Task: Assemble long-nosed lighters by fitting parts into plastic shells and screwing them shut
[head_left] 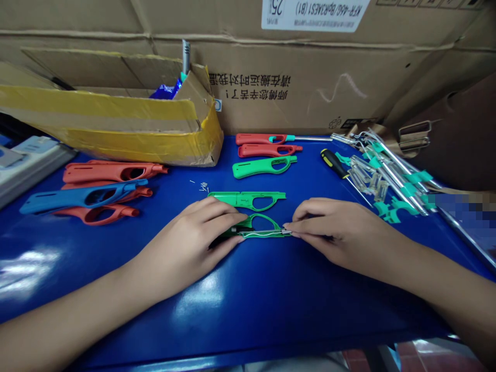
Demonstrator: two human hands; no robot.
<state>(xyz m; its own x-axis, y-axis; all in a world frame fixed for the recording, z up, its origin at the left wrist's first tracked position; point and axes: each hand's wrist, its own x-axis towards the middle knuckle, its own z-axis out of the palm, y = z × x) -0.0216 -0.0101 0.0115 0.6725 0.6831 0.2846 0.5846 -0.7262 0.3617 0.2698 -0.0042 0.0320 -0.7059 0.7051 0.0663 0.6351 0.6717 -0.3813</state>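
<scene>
Left hand (196, 225) grips a green shell (245, 223); right hand (333, 227) pinches a metal piece (286, 232) at its right end.
Another shell (230, 197) lies on the bench (248, 310), just to the far side.

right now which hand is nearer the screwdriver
Right: the right hand is on the near side of the screwdriver; the left hand is farther off, to its left.

Green casing (247, 223) — plain blue tabletop (248, 310) — black-and-yellow screwdriver (335, 164).
</scene>
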